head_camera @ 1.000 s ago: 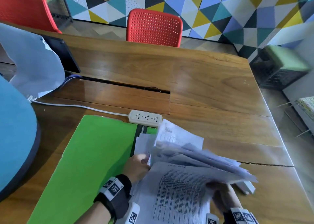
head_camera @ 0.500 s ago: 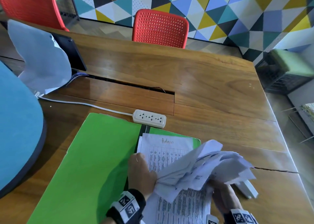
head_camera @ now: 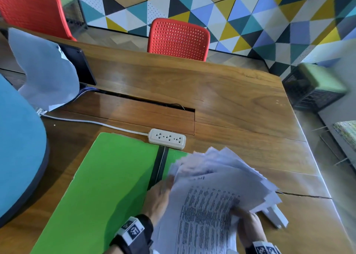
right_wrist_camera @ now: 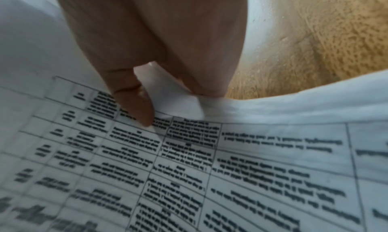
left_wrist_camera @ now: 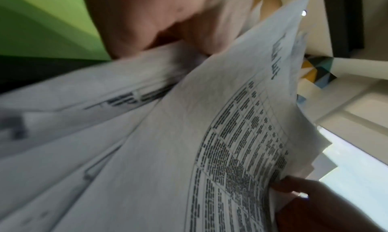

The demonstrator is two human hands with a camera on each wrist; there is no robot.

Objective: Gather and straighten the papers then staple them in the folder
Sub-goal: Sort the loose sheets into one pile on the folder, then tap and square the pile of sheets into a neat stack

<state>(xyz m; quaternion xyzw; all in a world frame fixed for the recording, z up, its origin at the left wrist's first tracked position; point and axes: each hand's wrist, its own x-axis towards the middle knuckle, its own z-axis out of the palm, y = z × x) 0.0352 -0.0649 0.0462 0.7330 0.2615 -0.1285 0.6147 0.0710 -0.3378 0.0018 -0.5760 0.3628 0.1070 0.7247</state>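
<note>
A fanned, uneven stack of printed papers (head_camera: 212, 196) is held over the right half of the open green folder (head_camera: 107, 186). My left hand (head_camera: 159, 195) holds the stack's left edge near the folder's black spine, its fingers tucked in among the sheets (left_wrist_camera: 189, 152). My right hand (head_camera: 248, 227) pinches the stack's lower right edge; in the right wrist view thumb and finger (right_wrist_camera: 134, 96) clamp a folded corner of the papers (right_wrist_camera: 210, 169). A white stapler (head_camera: 277, 217) lies on the table right of the papers, partly hidden by them.
A white power strip (head_camera: 167, 138) with its cord lies just beyond the folder. A blue rounded object (head_camera: 17, 147) fills the left edge, with a pale sheet (head_camera: 44, 70) and a dark tablet (head_camera: 79, 67) behind it. Red chairs (head_camera: 178, 38) stand behind the table. The table's right edge (head_camera: 316, 169) is close.
The raised, crumpled bundle has come down and spread flatter over the folder's right half, covering the sheet that lay there. My left hand now sits at the stack's left edge.
</note>
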